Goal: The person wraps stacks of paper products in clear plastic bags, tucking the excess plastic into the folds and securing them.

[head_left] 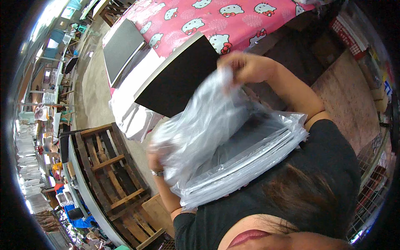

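A crumpled clear plastic bag (pixel 204 121) stretches between my two hands, blurred by motion. My right hand (pixel 248 68) pinches its upper end, the fingers curled closed. At the other end, my left hand (pixel 161 155), with a metal watch at the wrist, grips the bag's edge; plastic partly covers these fingers. Against my chest rests a stack of clear plastic bags (pixel 246 164), layered and fanned along the near edge. Just beyond the held bag lies a thick flat black slab with a pale edge (pixel 177 77). Farther left is a similar dark grey slab (pixel 123 48).
A table with a pink patterned cloth (pixel 229 27) stands in front of me. White plastic wrapping (pixel 135 114) hangs at its left corner. Wooden pallets (pixel 110 166) stand at lower left. To the right are a brown board (pixel 346 98) and a wire rack (pixel 371 183).
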Demonstrator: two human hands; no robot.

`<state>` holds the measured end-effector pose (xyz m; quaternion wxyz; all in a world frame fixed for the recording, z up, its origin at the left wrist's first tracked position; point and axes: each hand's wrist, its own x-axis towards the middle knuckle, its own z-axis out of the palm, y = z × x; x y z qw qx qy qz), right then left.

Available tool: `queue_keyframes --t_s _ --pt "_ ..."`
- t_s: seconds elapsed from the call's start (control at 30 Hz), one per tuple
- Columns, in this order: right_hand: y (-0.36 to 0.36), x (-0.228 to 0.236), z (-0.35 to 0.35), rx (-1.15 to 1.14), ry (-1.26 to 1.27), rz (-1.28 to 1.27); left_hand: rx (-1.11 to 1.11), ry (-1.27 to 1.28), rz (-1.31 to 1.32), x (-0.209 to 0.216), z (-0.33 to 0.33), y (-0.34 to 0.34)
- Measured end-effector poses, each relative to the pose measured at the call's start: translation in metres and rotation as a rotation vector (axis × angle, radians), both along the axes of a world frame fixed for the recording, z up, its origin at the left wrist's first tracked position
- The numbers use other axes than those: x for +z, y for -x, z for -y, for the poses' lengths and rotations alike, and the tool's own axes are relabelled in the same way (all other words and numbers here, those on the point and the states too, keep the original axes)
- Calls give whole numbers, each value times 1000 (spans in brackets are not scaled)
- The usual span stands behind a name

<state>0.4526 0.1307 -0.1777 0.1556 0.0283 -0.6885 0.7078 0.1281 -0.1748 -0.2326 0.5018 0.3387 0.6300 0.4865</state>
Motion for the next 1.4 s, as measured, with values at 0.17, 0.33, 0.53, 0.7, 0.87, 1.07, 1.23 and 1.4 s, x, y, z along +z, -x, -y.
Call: queue_keyframes --t_s 0.17,0.33,0.53,0.7,0.87,1.07,1.23,1.4 --pt "10 -20 -15 -108 688 -147 -267 -73 -15 6 -26 -4" --pt "14 10 -16 -225 348 -166 581 -343 26 28 -59 14" --pt "41 -10 -7 -1099 -901 -106 608 -271 -647 59 -123 -48" --pt "-5 21 24 -952 -796 -136 507 -364 -943 75 -76 -73" --pt "-37 42 20 -400 107 195 574 -30 -284 107 -22 -74" --pt "-48 -108 -9 -143 548 524 -87 408 173 -23 -29 -10" --pt "-52 -301 -40 -186 320 952 -188 648 -408 -142 -26 -17" --pt "-38 -150 -9 -467 -119 755 263 509 -491 -144 26 15"
